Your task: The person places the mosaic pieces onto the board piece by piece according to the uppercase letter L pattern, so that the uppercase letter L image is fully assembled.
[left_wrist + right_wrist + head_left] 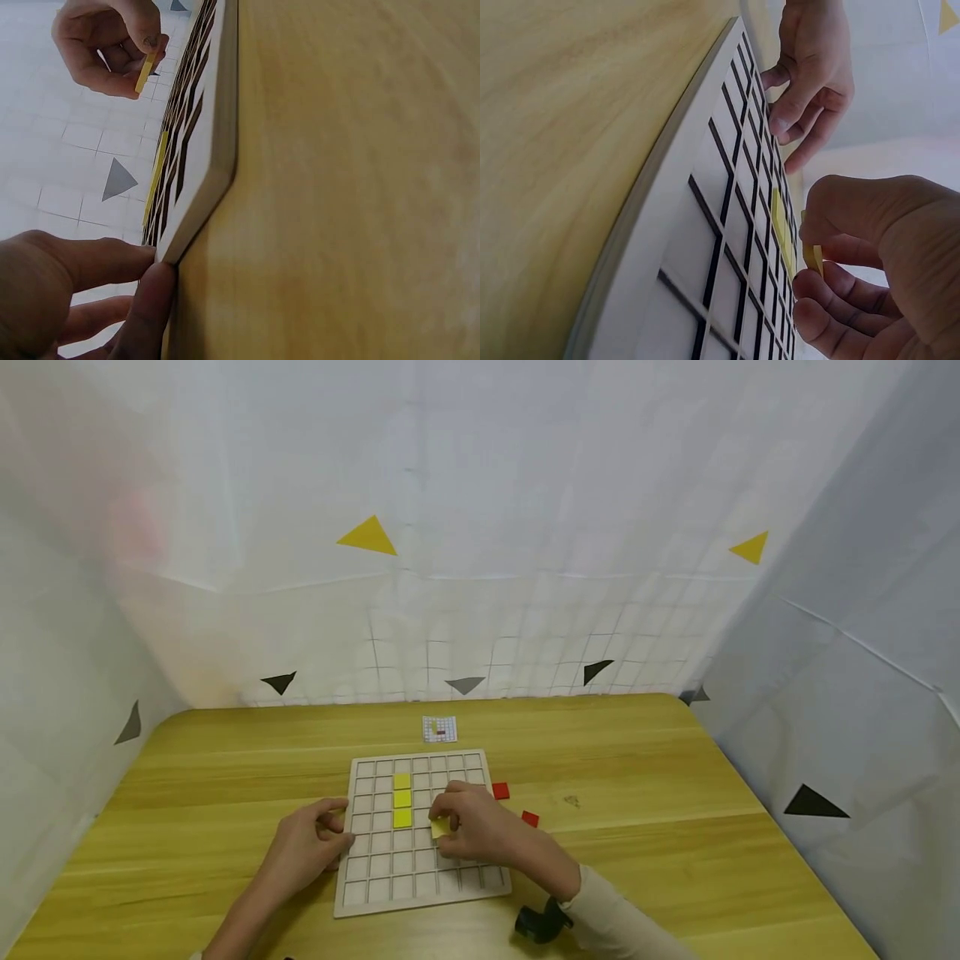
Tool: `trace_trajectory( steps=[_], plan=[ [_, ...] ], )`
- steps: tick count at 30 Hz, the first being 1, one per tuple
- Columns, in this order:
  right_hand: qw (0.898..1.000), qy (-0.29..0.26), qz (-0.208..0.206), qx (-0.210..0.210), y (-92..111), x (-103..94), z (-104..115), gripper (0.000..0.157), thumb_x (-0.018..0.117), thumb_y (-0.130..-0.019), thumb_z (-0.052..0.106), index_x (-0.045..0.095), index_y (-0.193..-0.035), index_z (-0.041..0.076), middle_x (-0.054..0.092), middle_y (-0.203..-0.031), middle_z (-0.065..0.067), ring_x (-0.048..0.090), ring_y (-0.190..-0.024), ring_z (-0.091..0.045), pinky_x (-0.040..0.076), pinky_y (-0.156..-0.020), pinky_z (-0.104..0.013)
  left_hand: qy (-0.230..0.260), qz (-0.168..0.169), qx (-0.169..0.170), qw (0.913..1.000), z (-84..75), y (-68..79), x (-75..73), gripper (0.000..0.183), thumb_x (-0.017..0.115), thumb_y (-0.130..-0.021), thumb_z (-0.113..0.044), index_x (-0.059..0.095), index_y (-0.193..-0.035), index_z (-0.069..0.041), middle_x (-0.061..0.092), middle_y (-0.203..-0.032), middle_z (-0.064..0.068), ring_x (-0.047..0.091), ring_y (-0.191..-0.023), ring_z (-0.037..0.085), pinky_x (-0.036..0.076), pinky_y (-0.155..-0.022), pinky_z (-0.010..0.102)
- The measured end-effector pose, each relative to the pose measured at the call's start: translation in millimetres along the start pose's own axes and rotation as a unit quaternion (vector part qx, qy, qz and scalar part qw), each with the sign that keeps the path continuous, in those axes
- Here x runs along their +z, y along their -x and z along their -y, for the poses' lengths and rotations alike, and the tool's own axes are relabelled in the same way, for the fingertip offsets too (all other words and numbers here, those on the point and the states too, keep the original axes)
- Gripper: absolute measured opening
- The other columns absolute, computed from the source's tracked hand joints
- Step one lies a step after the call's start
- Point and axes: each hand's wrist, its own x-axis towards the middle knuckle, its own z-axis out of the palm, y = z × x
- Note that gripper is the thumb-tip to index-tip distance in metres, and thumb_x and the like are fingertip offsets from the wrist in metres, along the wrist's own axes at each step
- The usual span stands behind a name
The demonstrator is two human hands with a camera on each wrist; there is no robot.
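Observation:
A pale wooden grid board point(382, 865) lies on the table with three yellow square tiles point(402, 797) in a column in its cells. At the board's left edge, my left hand point(303, 843) holds the rim with thumb and fingertips, seen closer in the left wrist view point(82, 292). My right hand point(480, 827) pinches another yellow tile point(438, 829) between thumb and fingers. The left wrist view shows this pinched tile point(145, 73) tilted and raised off the board. In the right wrist view the fingers partly cover the tile point(813, 257).
Two red tiles point(530, 819) lie on the table right of the board, the upper one near its edge. A small card with a printed grid point(439, 729) lies behind the board. A dark object point(542, 923) sits by my right sleeve. White sheeting surrounds the wooden table point(637, 777).

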Motion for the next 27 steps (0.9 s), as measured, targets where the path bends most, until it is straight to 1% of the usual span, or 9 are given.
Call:
trace_trajectory(
  steps=[7,14,23,27],
  plan=[
    [1.000,0.003,0.008,-0.004,-5.6,2.4,4.0,0.026,0.078,-0.078,0.009,0.073,-0.103,0.007,0.058,-0.093,0.005,0.056,-0.077,-0.008,0.048,-0.065,-0.013,0.004,0.001,0.001,1.0000,0.5,-0.1,-0.4,0.052,0.076,-0.082,0.001,0.060,-0.132,0.003,0.061,-0.092,0.009,0.066,-0.072,0.017,0.058,-0.051,0.030],
    [1.000,-0.006,0.019,0.000,-12.5,6.8,9.9,0.026,0.077,-0.079,0.007,0.072,-0.104,0.008,0.057,-0.094,0.005,0.056,-0.078,-0.009,0.048,-0.064,-0.013,-0.001,-0.002,0.002,1.0000,1.3,-0.6,-1.0,0.052,0.076,-0.082,0.001,0.060,-0.132,0.003,0.061,-0.092,0.009,0.064,-0.071,0.018,0.058,-0.051,0.029],
    [0.999,0.006,0.026,-0.022,-24.1,15.0,18.2,0.025,0.077,-0.078,0.007,0.072,-0.103,0.009,0.057,-0.093,0.005,0.056,-0.076,-0.006,0.046,-0.062,-0.010,0.000,-0.002,0.006,1.0000,-1.6,1.7,-0.7,0.051,0.077,-0.083,0.001,0.061,-0.131,0.003,0.062,-0.091,0.009,0.064,-0.070,0.018,0.058,-0.050,0.029],
    [0.999,0.007,0.028,-0.024,-28.2,19.0,19.9,0.025,0.077,-0.079,0.008,0.072,-0.103,0.009,0.057,-0.094,0.005,0.057,-0.076,-0.004,0.047,-0.063,-0.009,0.001,-0.004,0.004,1.0000,-1.9,2.1,-0.6,0.050,0.077,-0.083,0.001,0.061,-0.131,0.003,0.062,-0.091,0.009,0.064,-0.070,0.018,0.058,-0.051,0.029]
  ],
)
